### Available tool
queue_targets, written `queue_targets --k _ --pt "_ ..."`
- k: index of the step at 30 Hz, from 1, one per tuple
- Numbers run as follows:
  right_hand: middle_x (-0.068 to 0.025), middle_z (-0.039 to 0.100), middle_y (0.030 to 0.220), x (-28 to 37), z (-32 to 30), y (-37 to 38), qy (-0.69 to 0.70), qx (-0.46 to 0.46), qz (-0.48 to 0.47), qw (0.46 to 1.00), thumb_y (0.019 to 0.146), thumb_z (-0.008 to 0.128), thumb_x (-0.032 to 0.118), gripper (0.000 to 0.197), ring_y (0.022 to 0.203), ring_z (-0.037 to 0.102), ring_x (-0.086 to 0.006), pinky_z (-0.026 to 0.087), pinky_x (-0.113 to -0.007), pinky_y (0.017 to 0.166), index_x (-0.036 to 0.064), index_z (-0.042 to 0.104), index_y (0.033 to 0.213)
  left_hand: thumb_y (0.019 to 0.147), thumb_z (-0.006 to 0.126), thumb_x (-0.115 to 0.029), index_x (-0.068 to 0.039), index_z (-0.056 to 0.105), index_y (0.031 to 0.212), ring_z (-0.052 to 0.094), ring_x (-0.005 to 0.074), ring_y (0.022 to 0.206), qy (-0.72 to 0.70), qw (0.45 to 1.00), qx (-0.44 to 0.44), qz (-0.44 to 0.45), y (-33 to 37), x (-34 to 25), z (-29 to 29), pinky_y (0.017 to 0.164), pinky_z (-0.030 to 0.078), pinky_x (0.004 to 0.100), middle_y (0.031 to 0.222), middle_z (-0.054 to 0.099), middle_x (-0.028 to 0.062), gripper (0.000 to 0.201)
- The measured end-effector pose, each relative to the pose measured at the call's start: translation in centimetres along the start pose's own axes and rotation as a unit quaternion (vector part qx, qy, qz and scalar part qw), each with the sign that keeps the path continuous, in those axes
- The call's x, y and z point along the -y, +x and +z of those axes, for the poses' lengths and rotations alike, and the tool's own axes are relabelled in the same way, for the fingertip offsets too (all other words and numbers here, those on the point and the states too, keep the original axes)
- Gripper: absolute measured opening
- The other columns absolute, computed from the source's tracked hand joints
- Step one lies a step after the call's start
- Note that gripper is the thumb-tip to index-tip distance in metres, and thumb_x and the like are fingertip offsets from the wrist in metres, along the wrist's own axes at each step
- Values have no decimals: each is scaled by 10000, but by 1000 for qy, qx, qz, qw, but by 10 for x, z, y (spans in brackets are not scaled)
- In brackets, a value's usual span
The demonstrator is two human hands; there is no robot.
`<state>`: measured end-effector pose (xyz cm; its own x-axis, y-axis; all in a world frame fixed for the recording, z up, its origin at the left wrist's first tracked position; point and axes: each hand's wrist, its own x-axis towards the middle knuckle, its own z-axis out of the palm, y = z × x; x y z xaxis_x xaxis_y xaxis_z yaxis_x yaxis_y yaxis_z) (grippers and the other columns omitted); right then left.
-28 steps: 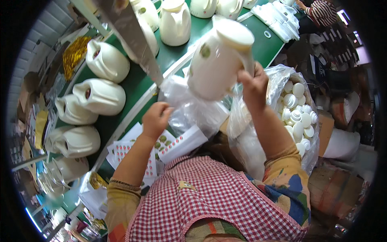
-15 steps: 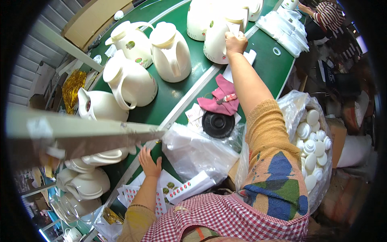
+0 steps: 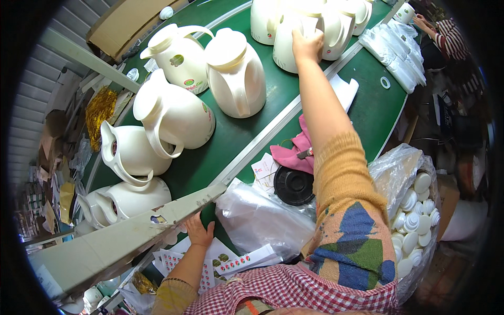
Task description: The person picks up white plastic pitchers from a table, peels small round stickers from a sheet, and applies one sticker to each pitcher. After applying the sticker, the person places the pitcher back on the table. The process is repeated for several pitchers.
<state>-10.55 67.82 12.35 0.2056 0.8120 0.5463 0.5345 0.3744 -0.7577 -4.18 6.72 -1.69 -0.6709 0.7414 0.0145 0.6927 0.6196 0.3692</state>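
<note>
In the head view, your right hand (image 3: 307, 44) is stretched far out, fingers spread flat against the top of a cream jug (image 3: 294, 39) on the green belt (image 3: 231, 136); you cannot tell whether it truly grips, since the fingertips curl out of sight. That jug stands among others at the far end, partly hidden by your hand. Your left hand (image 3: 199, 231) lies open on sheets of stickers (image 3: 220, 262), its wrist side half covered by a grey beam (image 3: 121, 236). Just beside it sit clear plastic bags (image 3: 262, 220), a black disc (image 3: 294, 185) and a pink cloth (image 3: 294, 155). A bag of white caps (image 3: 415, 220) is cut off behind your sleeve.
</note>
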Motion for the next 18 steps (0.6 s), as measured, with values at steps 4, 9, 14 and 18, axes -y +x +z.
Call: queue_targets --k 4,9,14,18 --pt "-167 651 884 16 -48 -49 4 -91 -216 972 745 717 392 442 862 619 -324 480 -386 806 -13 646 908 778 655 -265 -59 341 1332 278 445 1310 -15 1000 4 -10 -1 -3 -5 1098 160 548 1410 327 240 669" --pt "-65 619 750 67 -120 -125 226 485 1 845 837 687 294 287 709 583 -175 460 -306 663 30 641 736 784 672 -314 -87 313 1359 310 431 1284 49 999 -4 -22 -4 -4 -2 1070 223 552 1412 327 191 715" --pt "-9 586 748 66 -121 -158 493 426 192 734 912 615 221 201 683 539 -102 438 -262 685 35 605 836 766 696 -272 -80 340 1335 274 399 1335 28 998 -48 41 3 1 -1 1105 174 527 1454 295 189 698" --pt "-21 583 798 83 -204 -162 484 406 219 744 940 544 169 151 747 548 -113 447 -268 727 21 573 938 757 715 -246 -72 366 1316 270 378 1345 7 997 -66 46 0 5 -1 1110 167 509 1442 318 189 681"
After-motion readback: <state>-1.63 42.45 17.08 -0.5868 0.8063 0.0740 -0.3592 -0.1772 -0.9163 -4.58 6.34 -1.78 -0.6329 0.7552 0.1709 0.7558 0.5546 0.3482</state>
